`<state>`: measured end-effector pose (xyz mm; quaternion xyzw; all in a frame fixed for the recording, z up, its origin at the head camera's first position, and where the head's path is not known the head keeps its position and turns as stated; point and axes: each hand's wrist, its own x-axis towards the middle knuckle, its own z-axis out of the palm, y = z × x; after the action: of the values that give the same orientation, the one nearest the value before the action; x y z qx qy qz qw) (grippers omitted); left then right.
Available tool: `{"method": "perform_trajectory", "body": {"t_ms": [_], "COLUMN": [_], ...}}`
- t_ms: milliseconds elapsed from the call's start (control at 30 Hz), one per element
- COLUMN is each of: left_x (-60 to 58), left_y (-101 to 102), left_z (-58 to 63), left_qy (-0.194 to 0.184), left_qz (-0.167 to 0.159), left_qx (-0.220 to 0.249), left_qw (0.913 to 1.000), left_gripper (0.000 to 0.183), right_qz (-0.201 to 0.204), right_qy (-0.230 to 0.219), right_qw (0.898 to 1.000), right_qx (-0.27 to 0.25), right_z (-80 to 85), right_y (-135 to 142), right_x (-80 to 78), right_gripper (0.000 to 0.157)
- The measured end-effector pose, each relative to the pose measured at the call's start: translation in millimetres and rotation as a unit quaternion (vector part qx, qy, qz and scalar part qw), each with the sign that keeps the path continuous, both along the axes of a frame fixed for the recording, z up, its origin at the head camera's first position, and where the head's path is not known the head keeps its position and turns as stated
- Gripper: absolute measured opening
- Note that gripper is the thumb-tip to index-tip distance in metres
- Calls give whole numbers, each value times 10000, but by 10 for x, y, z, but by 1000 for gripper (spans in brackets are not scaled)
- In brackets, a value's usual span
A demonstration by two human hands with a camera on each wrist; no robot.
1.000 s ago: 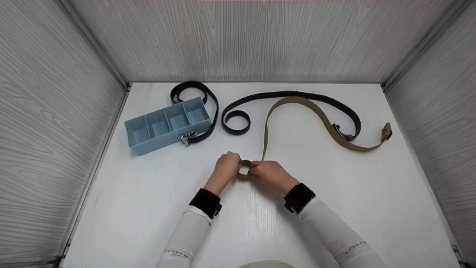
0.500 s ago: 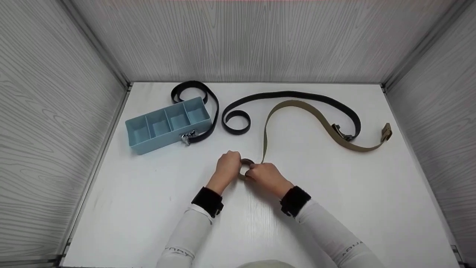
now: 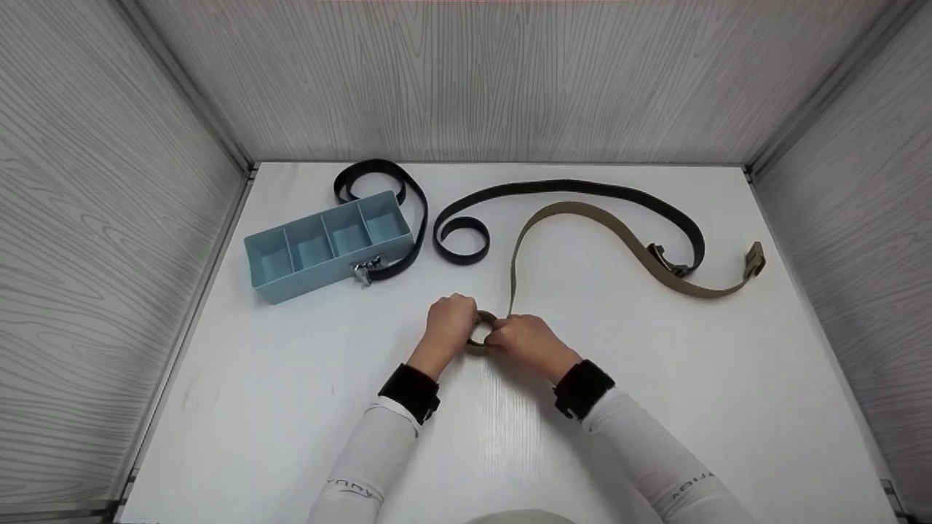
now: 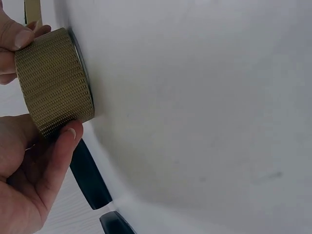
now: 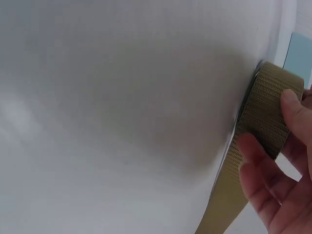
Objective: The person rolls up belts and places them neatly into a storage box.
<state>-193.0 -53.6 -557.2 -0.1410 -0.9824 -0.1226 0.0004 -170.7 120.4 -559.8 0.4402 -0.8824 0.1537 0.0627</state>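
Tan belt: one end is wound into a small roll, which is held on edge at about the middle of the desk (image 3: 502,444); the free length is laid out beyond in a wide curve to the right, ended by a tan buckle (image 3: 756,259)
Roll (image 4: 56,80): a ring with an open centre is formed; a coarse ribbed weave is shown in both wrist views
Left hand (image 3: 449,326): its fingers are curled and clamped on the left side of the roll
Right hand (image 3: 531,342): the right side of the roll is pinched between thumb and fingers, near where the free length (image 3: 632,240) is led away
Gap: the two hands are kept apart by the roll
Long black belt (image 3: 575,186): it is stretched behind the tan belt, its left end curled into a loop, its dark buckle (image 3: 668,260) placed right by the tan strip; contact there cannot be told
Blue tray (image 3: 331,273): four compartments are seen; it is set at the left rear, at a slant
Other black belt (image 3: 421,207): it is looped behind the tray and brought round its right end, its silver buckle (image 3: 368,269) placed against the front wall
Wrists: each is wrapped in a black band (image 3: 410,393), below which white sleeves (image 3: 648,444) are worn
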Motion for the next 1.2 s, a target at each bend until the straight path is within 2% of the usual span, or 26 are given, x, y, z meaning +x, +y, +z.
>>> {"method": "perform_trajectory", "body": {"t_ms": [133,233,300,433,533,667,800,933,1033,1200], "left_x": [5,1,-3,-22,-40,-55,-51,-29,-14,-24], "left_y": [15,18,12,-9,-28,-34,-40,-76,-78,-60], "left_z": [45,67,65,54,48,22,15,48,58,49], "left_qy": [-369,-506,-443,-211,-135,-70,-63,-605,-812,-589], "left_qz": [254,308,238,1,-109,-205,-178,-79,-57,-143], "left_qx": [290,335,239,2,-77,11,225,500,484,155], "left_qw": [9986,9977,9984,9998,9998,9998,9996,9969,9955,9980], "left_gripper": [16,17,17,16,13,14,20,15,11,14], "right_qz": [-404,-617,-573,-284,-144,46,155,-98,-156,38], "right_qy": [612,757,635,45,-377,-699,-659,-457,-443,-521], "right_qw": [9973,9952,9963,9994,9991,9975,9976,9988,9988,9986], "right_qx": [2,10,63,205,100,-68,-125,-155,-151,-90], "right_z": [-23,-23,-12,44,84,79,34,-7,-26,-15], "right_y": [-64,-97,-105,-59,-6,17,-14,-52,-64,-11], "right_x": [38,48,44,14,-24,-60,-38,12,31,-1], "right_gripper": [13,13,12,10,6,3,3,3,4,7]}}
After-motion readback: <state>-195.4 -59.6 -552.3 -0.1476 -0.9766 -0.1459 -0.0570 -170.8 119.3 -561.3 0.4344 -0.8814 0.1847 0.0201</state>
